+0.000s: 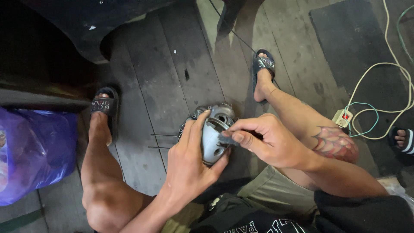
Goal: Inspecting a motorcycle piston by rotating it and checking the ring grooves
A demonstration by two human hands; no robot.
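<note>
Metal part: grey cast-metal housing, rounded and dome-shaped (pixel 212 133), sits at the centre of the frame, held above dark wooden floorboards (pixel 172 77) between the seated person's knees.
Left hand: left hand (pixel 189 164) is wrapped around the housing from below, thumb under its lower right edge and fingers curled over its top, gripping it firmly.
Right hand: right hand (pixel 267 140) comes in from the right, thumb and forefinger pinched together on a small dark flat piece (pixel 227 139) pressed against the housing's side; what kind of piece it is cannot be made out.
Progress: judging from the grip, the work on the housing looks to be under way, with the small piece touching the surface but not clearly seated or removed.
Feet: both wear black slide sandals (pixel 105 105), one at left, one at upper centre.
Left edge: blue-purple plastic bag (pixel 34 151).
Right edge: white power strip with red switch (pixel 343 117) and pale looping cables (pixel 388 86), with another person's striped sandal (pixel 405 140) nearby.
</note>
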